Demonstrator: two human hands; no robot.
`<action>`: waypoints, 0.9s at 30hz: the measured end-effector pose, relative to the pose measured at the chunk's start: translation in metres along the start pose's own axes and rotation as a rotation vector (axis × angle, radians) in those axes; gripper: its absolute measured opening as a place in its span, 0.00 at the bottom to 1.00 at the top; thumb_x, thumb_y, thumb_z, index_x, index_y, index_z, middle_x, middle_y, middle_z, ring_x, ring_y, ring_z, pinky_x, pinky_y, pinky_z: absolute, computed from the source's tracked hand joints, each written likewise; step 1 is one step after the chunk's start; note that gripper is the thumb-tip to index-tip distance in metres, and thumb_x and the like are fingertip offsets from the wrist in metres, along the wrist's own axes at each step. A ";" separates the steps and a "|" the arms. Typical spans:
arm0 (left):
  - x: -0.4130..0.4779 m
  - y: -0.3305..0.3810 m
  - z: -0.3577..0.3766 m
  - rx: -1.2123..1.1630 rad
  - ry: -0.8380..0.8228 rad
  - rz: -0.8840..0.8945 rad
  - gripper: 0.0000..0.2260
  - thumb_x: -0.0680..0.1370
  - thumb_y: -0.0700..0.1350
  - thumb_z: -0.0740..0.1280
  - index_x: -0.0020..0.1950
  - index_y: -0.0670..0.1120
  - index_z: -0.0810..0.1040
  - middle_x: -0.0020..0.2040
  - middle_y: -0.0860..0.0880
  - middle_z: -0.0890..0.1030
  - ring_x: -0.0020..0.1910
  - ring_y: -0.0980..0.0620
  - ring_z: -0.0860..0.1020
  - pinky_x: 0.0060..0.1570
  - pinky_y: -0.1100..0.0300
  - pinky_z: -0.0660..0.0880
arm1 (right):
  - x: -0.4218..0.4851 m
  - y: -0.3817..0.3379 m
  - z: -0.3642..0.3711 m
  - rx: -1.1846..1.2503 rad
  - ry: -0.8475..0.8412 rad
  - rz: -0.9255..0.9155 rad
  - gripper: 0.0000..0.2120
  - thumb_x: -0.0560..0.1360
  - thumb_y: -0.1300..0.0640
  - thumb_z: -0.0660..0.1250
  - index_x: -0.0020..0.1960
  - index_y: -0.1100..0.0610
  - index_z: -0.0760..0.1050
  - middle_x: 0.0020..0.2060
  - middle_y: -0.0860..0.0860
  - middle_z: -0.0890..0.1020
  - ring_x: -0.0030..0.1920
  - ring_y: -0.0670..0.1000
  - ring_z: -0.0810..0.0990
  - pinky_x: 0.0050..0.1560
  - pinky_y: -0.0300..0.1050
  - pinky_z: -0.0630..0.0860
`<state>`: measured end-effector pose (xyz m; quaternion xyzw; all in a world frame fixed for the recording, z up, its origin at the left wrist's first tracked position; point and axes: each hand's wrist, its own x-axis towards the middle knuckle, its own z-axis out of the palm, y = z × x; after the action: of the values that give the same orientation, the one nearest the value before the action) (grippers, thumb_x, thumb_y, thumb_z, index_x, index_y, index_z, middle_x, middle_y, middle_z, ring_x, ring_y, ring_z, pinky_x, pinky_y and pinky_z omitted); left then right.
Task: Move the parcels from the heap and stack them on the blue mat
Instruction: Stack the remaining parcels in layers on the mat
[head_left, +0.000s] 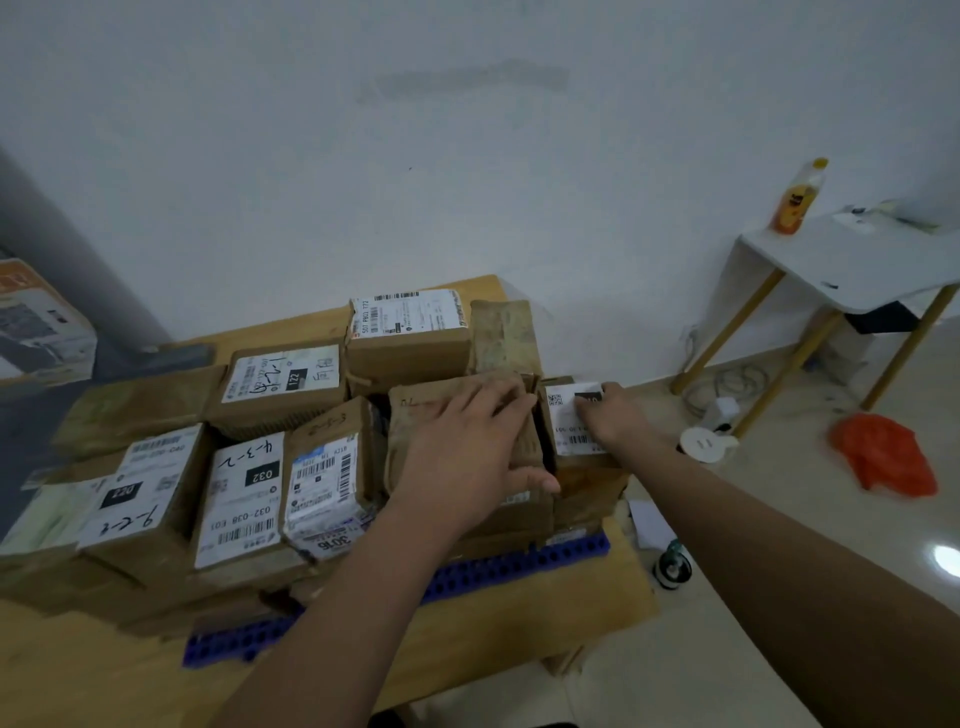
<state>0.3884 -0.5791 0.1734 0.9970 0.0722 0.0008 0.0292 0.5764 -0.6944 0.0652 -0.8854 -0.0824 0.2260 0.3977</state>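
Note:
Several brown cardboard parcels with white labels are stacked on the blue mat (483, 571), which lies on a wooden table (519, 639). My left hand (467, 447) lies over the top of a plain brown parcel (415, 415) in the stack's right part, fingers spread across it and thumb down its near side. My right hand (615, 415) holds the far right side of a smaller parcel with a white QR label (566, 421), which sits at the stack's right end, right beside the brown parcel.
A parcel marked 032 (244, 499) and others fill the left of the stack. To the right stand a white side table (852, 265) with an orange bottle (797, 200), an orange bag (883, 457) and cables on the tiled floor. A white wall is behind.

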 end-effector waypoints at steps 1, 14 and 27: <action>0.000 -0.001 0.003 0.000 0.009 0.003 0.39 0.73 0.69 0.62 0.79 0.55 0.54 0.79 0.54 0.54 0.77 0.51 0.52 0.73 0.47 0.56 | 0.001 -0.001 0.000 -0.007 -0.003 -0.019 0.15 0.80 0.51 0.59 0.61 0.60 0.72 0.51 0.58 0.81 0.47 0.57 0.79 0.42 0.46 0.75; 0.002 -0.008 0.017 0.023 0.115 0.010 0.37 0.74 0.60 0.69 0.78 0.57 0.55 0.78 0.55 0.56 0.77 0.51 0.54 0.73 0.48 0.55 | 0.006 0.018 -0.014 0.441 -0.104 0.052 0.13 0.82 0.49 0.59 0.58 0.54 0.78 0.50 0.55 0.83 0.50 0.59 0.83 0.55 0.58 0.79; -0.003 -0.010 0.023 0.126 0.183 -0.038 0.40 0.71 0.65 0.68 0.78 0.57 0.55 0.78 0.55 0.57 0.75 0.49 0.57 0.70 0.46 0.58 | 0.005 0.042 -0.014 0.696 -0.309 0.195 0.12 0.80 0.54 0.61 0.53 0.62 0.77 0.37 0.55 0.86 0.34 0.53 0.85 0.33 0.43 0.80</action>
<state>0.3844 -0.5709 0.1501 0.9910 0.0935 0.0866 -0.0402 0.5852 -0.7299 0.0405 -0.6569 0.0246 0.4080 0.6336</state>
